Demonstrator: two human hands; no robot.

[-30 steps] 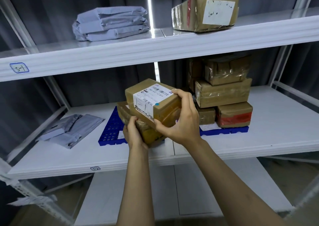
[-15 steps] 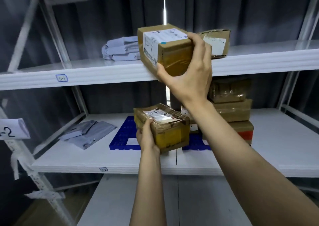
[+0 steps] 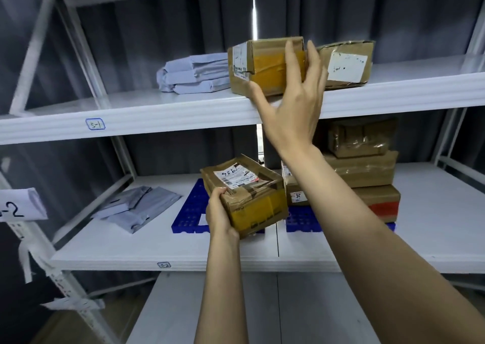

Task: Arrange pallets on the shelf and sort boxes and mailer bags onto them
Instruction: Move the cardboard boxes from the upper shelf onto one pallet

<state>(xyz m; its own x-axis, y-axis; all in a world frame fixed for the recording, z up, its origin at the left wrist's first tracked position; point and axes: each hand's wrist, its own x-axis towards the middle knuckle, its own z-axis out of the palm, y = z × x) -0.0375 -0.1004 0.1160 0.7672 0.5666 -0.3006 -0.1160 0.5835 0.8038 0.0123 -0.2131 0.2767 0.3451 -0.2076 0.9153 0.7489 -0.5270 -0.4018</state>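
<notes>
While the left hand (image 3: pixel 220 212) is wrapped round a taped cardboard box (image 3: pixel 249 196) down at middle-shelf height, the right hand (image 3: pixel 294 107) is up at the top shelf (image 3: pixel 157 115). Its fingers are spread and pretty much straight across the front of a second cardboard box (image 3: pixel 252 65).

That second box sits on the top shelf right at the front edge. It has yellowish tape on its face and a label on its left end. The thumb is down by the bottom front corner and the fingertips reach the top edge. Nothing is curled round it, and I honestly can't tell if the palm is touching or just off it.

The box in the left hand is tilted, white shipping label facing up, thumb on top. It hangs in front of the blue pallet (image 3: pixel 187 212) on the middle shelf (image 3: pixel 105 249).

Other stuff:
- a crumpled box with a big white label (image 3: pixel 346 64) sits just right of the second box, partly behind the fingers
- a folded stack of grey mailer bags (image 3: pixel 194 74) sits just left of it on the top shelf
- a stack of brown boxes (image 3: pixel 367 170) stands on the right end of the blue pallet
- a loose pile of mailer bags (image 3: pixel 136 207) lies flat on the middle shelf, left of the pallet
- a handwritten shelf tag (image 3: pixel 95 124) is on the top shelf's front rim
</notes>
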